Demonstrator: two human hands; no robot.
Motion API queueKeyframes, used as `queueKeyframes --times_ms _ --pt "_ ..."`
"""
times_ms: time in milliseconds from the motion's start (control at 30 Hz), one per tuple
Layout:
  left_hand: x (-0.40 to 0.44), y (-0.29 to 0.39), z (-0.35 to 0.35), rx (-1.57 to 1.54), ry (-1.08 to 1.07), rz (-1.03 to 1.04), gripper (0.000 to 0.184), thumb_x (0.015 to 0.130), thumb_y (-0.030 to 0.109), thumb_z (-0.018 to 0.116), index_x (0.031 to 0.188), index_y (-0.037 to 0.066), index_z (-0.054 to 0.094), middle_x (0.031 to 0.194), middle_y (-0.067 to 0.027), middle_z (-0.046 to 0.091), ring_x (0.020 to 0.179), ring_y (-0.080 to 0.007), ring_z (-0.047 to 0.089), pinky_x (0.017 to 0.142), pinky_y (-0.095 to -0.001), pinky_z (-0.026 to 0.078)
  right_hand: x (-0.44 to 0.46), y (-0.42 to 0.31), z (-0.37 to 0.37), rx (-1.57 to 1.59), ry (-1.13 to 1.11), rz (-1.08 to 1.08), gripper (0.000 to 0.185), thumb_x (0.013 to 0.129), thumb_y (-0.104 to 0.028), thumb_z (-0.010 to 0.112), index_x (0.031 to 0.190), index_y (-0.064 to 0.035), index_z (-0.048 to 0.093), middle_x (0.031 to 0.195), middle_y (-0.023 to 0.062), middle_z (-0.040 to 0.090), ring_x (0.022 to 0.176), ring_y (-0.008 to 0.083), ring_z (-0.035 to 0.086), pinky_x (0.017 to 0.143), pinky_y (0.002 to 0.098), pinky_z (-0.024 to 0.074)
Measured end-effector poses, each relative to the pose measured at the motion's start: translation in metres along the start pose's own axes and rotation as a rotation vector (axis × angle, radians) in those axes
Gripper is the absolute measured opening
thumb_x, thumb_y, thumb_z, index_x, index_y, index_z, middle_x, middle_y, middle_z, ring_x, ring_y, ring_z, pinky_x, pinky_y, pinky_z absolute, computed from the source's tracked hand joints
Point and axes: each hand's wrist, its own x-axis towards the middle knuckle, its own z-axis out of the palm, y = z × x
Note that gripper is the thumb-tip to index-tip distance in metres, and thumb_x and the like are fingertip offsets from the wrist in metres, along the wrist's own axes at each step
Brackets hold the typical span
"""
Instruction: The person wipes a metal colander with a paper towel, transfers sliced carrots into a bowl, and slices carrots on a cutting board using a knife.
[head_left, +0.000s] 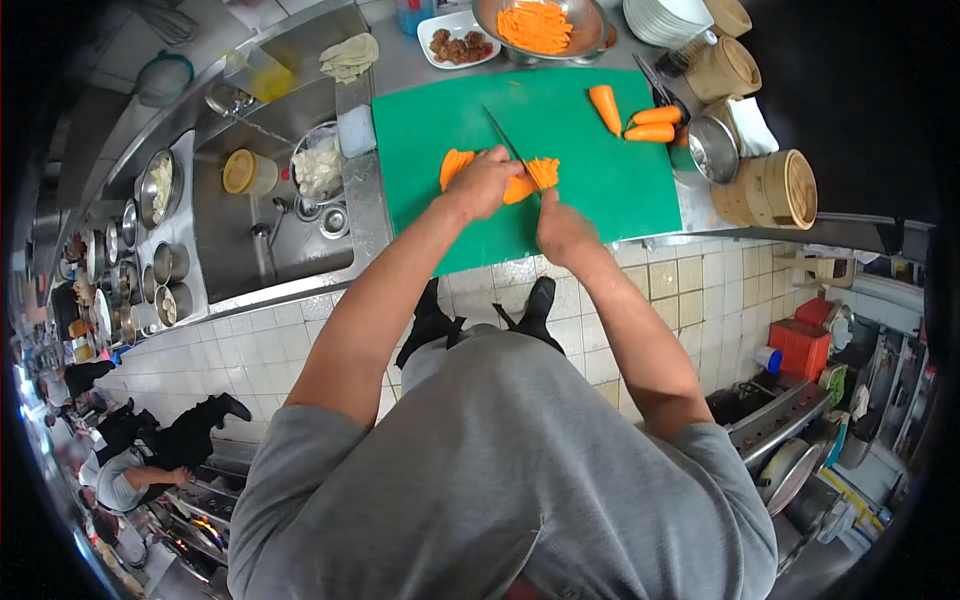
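Note:
On the green cutting board (pixel 430 120), my left hand (pixel 484 183) is closed, pressing down on sliced carrot (pixel 455 165). My right hand (pixel 566 232) is wrapped round the handle of a knife (pixel 508 142), whose blade points up and to the left between my hands. Cut carrot strips (pixel 543 172) lie just right of the blade, and more slices show under and left of my left fingers. Three peeled carrots (pixel 606 108) rest at the upper right of the board.
Beyond the board stand a bowl of carrot strips (pixel 536 28) and a white dish (pixel 458 41) of brown pieces. Bamboo steamers (pixel 765 190) and a metal bowl (pixel 712 149) stand right. A sink (pixel 225 210) lies left. A person (pixel 130 478) works at a stove, lower left.

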Motion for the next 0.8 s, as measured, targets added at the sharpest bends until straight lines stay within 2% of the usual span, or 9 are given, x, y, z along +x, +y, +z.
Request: queueKeyframes --times_ms 67,133,233,300,367,433,500,733,800 --pt "0.002 -0.001 -0.002 0.007 0.017 -0.001 0.037 0.092 0.000 0.067 0.126 0.015 0.070 0.125 -0.0111 0.059 0.123 -0.0349 0.059 0.104 -0.0458 0.051 0.008 0.002 0.013 0.004 0.021 0.016 0.028 0.102 -0.009 0.042 0.128 0.0019 0.047 0.116 0.0323 0.072 0.111 0.0489 0.070 0.095 0.0562 0.0558" --pt "0.001 0.002 -0.004 -0.021 0.094 0.038 0.030 0.092 -0.001 0.069 0.121 0.009 0.070 0.119 -0.0133 0.061 0.117 -0.0355 0.061 0.102 -0.0439 0.052 0.014 0.010 0.026 0.008 0.043 0.041 0.028 0.102 -0.009 0.041 0.127 0.0018 0.047 0.116 0.0323 0.072 0.110 0.0491 0.071 0.095 0.0562 0.0558" --pt "0.001 0.004 -0.005 -0.001 0.093 0.025 0.026 0.093 -0.001 0.068 0.117 0.008 0.070 0.118 -0.0136 0.061 0.116 -0.0361 0.061 0.101 -0.0444 0.052 0.009 0.011 0.032 0.025 0.052 -0.003 0.026 0.103 -0.010 0.041 0.126 0.0016 0.048 0.116 0.0322 0.072 0.109 0.0495 0.071 0.095 0.0562 0.0560" --pt "0.006 -0.002 -0.007 0.000 0.105 0.034 0.023 0.093 0.000 0.068 0.115 0.007 0.070 0.118 -0.0136 0.061 0.116 -0.0363 0.061 0.101 -0.0447 0.052 0.000 -0.002 0.004 -0.010 0.031 -0.012 0.026 0.104 -0.011 0.041 0.126 0.0021 0.048 0.115 0.0323 0.072 0.108 0.0496 0.071 0.095 0.0562 0.0561" --pt "-0.003 -0.002 0.005 -0.017 0.084 0.039 0.021 0.093 0.000 0.068 0.112 0.006 0.069 0.118 -0.0136 0.061 0.116 -0.0365 0.062 0.100 -0.0450 0.052 0.010 0.008 0.037 0.004 0.043 0.006 0.027 0.103 -0.010 0.041 0.126 0.0024 0.048 0.115 0.0322 0.072 0.109 0.0497 0.071 0.095 0.0563 0.0560" --pt "0.003 -0.006 0.002 -0.051 0.122 0.053 0.018 0.093 0.001 0.069 0.110 0.006 0.069 0.117 -0.0142 0.061 0.115 -0.0367 0.062 0.098 -0.0456 0.052 0.023 0.011 0.032 0.006 0.083 0.008 0.027 0.103 -0.010 0.042 0.126 0.0027 0.048 0.115 0.0320 0.073 0.109 0.0498 0.071 0.095 0.0564 0.0560" --pt "-0.003 -0.004 0.004 -0.052 0.109 0.036 0.018 0.093 0.001 0.069 0.110 0.006 0.069 0.116 -0.0145 0.060 0.114 -0.0365 0.062 0.097 -0.0456 0.053 0.011 0.008 0.025 0.039 0.071 -0.042 0.028 0.102 -0.010 0.044 0.126 0.0029 0.048 0.115 0.0314 0.073 0.109 0.0497 0.071 0.093 0.0562 0.0566" --pt "-0.003 0.000 -0.001 -0.079 0.164 0.033 0.015 0.092 0.002 0.070 0.107 0.005 0.069 0.111 -0.0151 0.060 0.108 -0.0364 0.063 0.094 -0.0454 0.053 0.012 0.000 0.026 0.009 0.008 0.025 0.030 0.102 -0.009 0.044 0.129 0.0037 0.045 0.115 0.0313 0.073 0.110 0.0485 0.071 0.093 0.0554 0.0568" --pt "-0.005 -0.003 0.003 -0.082 0.150 0.042 0.014 0.093 0.002 0.069 0.107 0.005 0.069 0.111 -0.0149 0.060 0.107 -0.0365 0.063 0.093 -0.0457 0.053 0.002 -0.007 0.007 0.025 -0.039 0.000 0.030 0.101 -0.008 0.045 0.129 0.0039 0.045 0.115 0.0317 0.072 0.110 0.0485 0.071 0.095 0.0556 0.0562"
